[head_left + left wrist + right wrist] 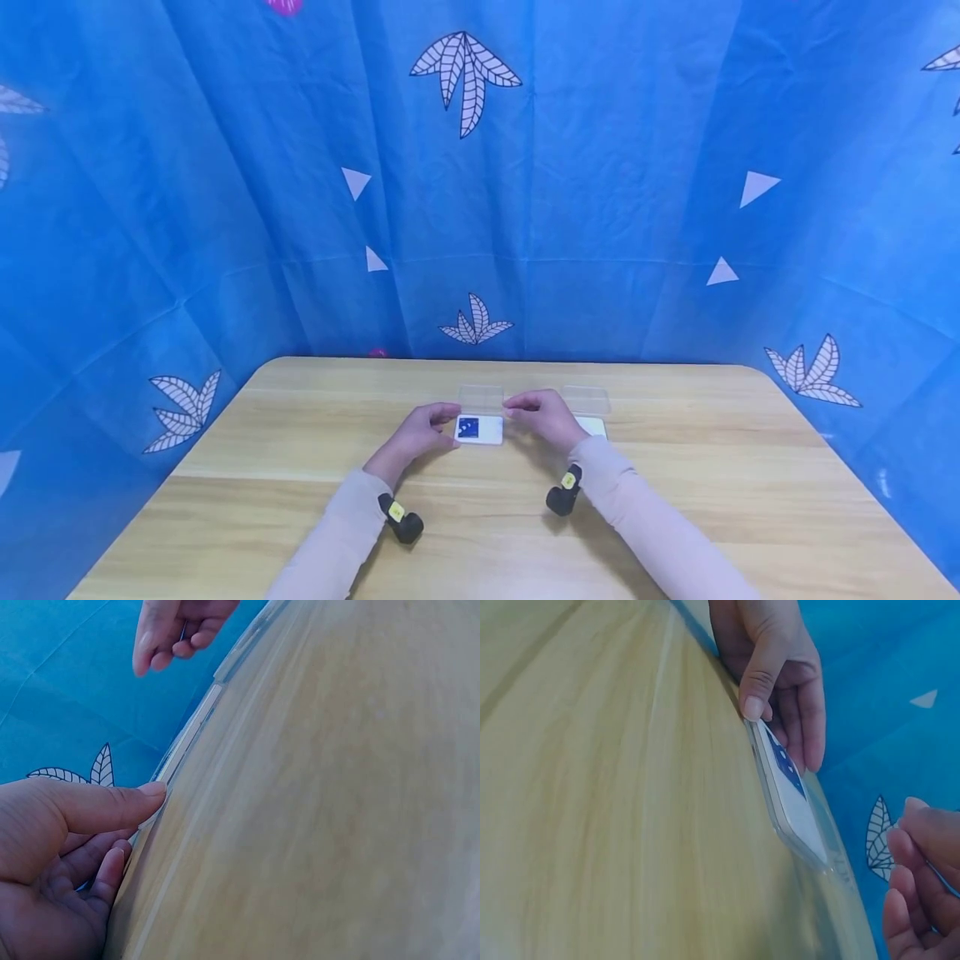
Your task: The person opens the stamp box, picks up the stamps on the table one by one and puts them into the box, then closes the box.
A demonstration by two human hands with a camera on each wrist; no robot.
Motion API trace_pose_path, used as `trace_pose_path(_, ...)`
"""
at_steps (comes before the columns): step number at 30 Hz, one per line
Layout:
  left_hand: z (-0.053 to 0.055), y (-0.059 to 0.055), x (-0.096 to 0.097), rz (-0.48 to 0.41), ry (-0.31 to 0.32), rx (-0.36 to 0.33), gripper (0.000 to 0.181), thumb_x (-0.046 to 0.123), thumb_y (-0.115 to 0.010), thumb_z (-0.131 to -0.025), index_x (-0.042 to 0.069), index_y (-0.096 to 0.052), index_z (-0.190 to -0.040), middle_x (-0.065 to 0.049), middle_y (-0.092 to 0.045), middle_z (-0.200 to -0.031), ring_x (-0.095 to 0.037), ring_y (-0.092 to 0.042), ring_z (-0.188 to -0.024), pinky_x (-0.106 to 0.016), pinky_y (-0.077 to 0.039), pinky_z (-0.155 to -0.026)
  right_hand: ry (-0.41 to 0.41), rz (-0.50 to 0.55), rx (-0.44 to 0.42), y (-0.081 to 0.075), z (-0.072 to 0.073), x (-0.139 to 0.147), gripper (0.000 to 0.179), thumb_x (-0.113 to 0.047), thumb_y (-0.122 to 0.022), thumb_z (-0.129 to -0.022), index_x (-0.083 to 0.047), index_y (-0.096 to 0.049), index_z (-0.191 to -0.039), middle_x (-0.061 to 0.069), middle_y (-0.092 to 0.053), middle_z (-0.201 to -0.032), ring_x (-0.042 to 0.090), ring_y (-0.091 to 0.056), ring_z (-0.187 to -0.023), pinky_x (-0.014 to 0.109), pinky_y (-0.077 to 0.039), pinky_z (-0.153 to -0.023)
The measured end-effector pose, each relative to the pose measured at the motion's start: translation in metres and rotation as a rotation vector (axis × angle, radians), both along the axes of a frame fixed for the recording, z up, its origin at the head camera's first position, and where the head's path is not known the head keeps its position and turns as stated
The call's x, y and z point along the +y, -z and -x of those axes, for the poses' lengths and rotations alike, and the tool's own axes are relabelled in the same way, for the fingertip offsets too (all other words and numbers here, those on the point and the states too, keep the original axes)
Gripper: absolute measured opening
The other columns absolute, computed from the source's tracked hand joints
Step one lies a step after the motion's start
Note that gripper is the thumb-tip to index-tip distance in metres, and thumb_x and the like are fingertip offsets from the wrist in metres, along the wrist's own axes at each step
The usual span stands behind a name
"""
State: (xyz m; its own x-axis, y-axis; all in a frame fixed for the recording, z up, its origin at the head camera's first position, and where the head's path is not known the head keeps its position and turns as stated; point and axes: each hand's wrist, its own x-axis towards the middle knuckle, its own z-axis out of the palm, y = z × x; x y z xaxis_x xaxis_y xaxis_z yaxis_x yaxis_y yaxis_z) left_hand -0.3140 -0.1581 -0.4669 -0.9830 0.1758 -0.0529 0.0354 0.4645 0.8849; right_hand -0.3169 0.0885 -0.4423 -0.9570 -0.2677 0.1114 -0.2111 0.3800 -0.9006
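Curtain: blue cloth (600, 125), softly creased and folded, printed with white outlined leaves and pale triangles, hanging behind the table.
Table: smooth, pale yellow wood-grain top (480, 533), its far corners rounded.
Sleeves: plain, pale fabric, the left sleeve (337, 533) and the right sleeve (660, 525) both reaching to the wrist.
Left hand: (422, 432) curved round the left end of the near case, thumb on its edge, fingers bent behind.
Right hand: (552, 419) beside the right end of that case, apart from its base, fingers bent, thumb and forefinger tips close together; I cannot tell whether they pinch anything.
Near case: flat, rounded rectangle (491, 432) with a white face, lying on the table between the hands, its clear lid (482, 398) folded back behind it.
Second case: white base (592, 427) partly hidden by the right hand, a clear lid (587, 400) behind.
Wrist devices: black, rounded, yellow-labelled, on the left cuff (407, 527) and right cuff (562, 498).
Patch: dark blue (468, 427), pale-marked, on the near case's left half.
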Motion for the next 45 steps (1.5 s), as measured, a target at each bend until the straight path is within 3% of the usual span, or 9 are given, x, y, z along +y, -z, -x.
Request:
trace_pose_path(7,0.001,-0.003,0.001,-0.014,0.008,0.013,0.061,0.003,-0.079,-0.069,0.010,-0.058,-0.125,-0.011,-0.057,-0.130,-0.031,-0.050,-0.122,-0.045,-0.041,-0.104,-0.019,0.013,-0.006,-0.008,-0.011,0.019,0.023,-0.012,-0.067,-0.086,-0.001,-0.069,-0.106,0.012,-0.068,-0.108,0.019,-0.062,-0.097,0.030,-0.052,-0.084)
trace_pose_path(12,0.002,-0.001,0.000,-0.026,0.010,0.007,0.061,0.002,-0.078,-0.069,0.009,-0.058,-0.125,-0.011,-0.057,-0.129,-0.031,-0.049,-0.123,-0.045,-0.040,-0.104,-0.002,-0.015,-0.005,-0.018,-0.025,0.032,0.023,-0.010,-0.065,-0.087,0.001,-0.068,-0.107,0.014,-0.067,-0.108,0.017,-0.060,-0.092,0.029,-0.053,-0.076)
trace_pose_path(16,0.002,0.002,-0.001,-0.024,0.022,0.005,0.062,0.003,-0.079,-0.068,0.009,-0.058,-0.126,-0.011,-0.057,-0.130,-0.032,-0.049,-0.123,-0.045,-0.040,-0.104,-0.034,-0.019,0.026,-0.012,-0.030,0.046,0.026,-0.011,-0.064,-0.088,0.005,-0.066,-0.108,0.017,-0.067,-0.107,0.016,-0.060,-0.089,0.024,-0.052,-0.073)
trace_pose_path(20,0.002,0.003,-0.001,-0.013,0.020,0.007,0.062,0.005,-0.079,-0.069,0.010,-0.058,-0.126,-0.011,-0.057,-0.130,-0.032,-0.049,-0.123,-0.045,-0.041,-0.103,-0.065,-0.044,0.046,-0.011,-0.038,0.059,0.028,-0.013,-0.063,-0.089,0.006,-0.065,-0.109,0.017,-0.066,-0.110,0.022,-0.061,-0.097,0.025,-0.052,-0.081)
trace_pose_path(24,0.001,0.002,-0.001,-0.016,0.009,0.006,0.061,0.004,-0.079,-0.069,0.011,-0.058,-0.126,-0.010,-0.057,-0.130,-0.031,-0.049,-0.123,-0.044,-0.041,-0.104,-0.029,-0.090,0.026,-0.013,-0.043,0.073,0.027,-0.017,-0.063,-0.089,0.001,-0.066,-0.110,0.014,-0.065,-0.113,0.024,-0.060,-0.102,0.030,-0.051,-0.085)
trace_pose_path(33,-0.001,0.001,0.001,-0.017,0.022,0.009,0.061,0.003,-0.078,-0.069,0.010,-0.058,-0.126,-0.011,-0.056,-0.131,-0.032,-0.048,-0.124,-0.046,-0.039,-0.105,0.081,-0.085,-0.057,-0.011,-0.056,0.104,0.029,-0.019,-0.065,-0.088,0.000,-0.067,-0.110,0.015,-0.064,-0.114,0.018,-0.059,-0.092,0.027,-0.050,-0.074)
trace_pose_path(45,0.000,0.001,0.001,-0.015,0.026,0.019,0.061,0.000,-0.078,-0.068,0.007,-0.058,-0.126,-0.013,-0.056,-0.130,-0.033,-0.049,-0.123,-0.045,-0.040,-0.104,0.100,-0.055,-0.115,-0.007,-0.074,0.132,0.039,-0.028,-0.064,-0.088,-0.001,-0.062,-0.116,0.013,-0.065,-0.110,0.022,-0.059,-0.093,0.032,-0.052,-0.078)
